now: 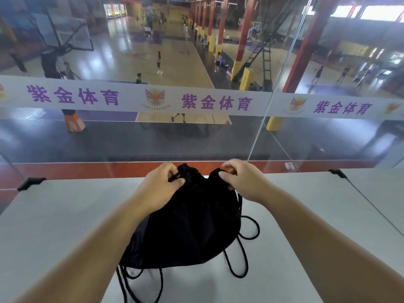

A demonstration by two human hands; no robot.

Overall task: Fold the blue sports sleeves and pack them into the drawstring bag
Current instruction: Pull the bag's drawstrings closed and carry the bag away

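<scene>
Black fabric drawstring bag (188, 226) lies on grey counter (65, 215), mouth gathered at 12 o'clock. Left hand (160, 185) pinches black cord (177, 176) there; right hand (239, 182) grips bunched rim.

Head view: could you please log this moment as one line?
left hand: grips bag mouth | right hand: grips bag mouth | drawstring bag: on table | sleeves: not visible

Both hands (160, 185) (241, 182) fwd, fingers curled.
</scene>
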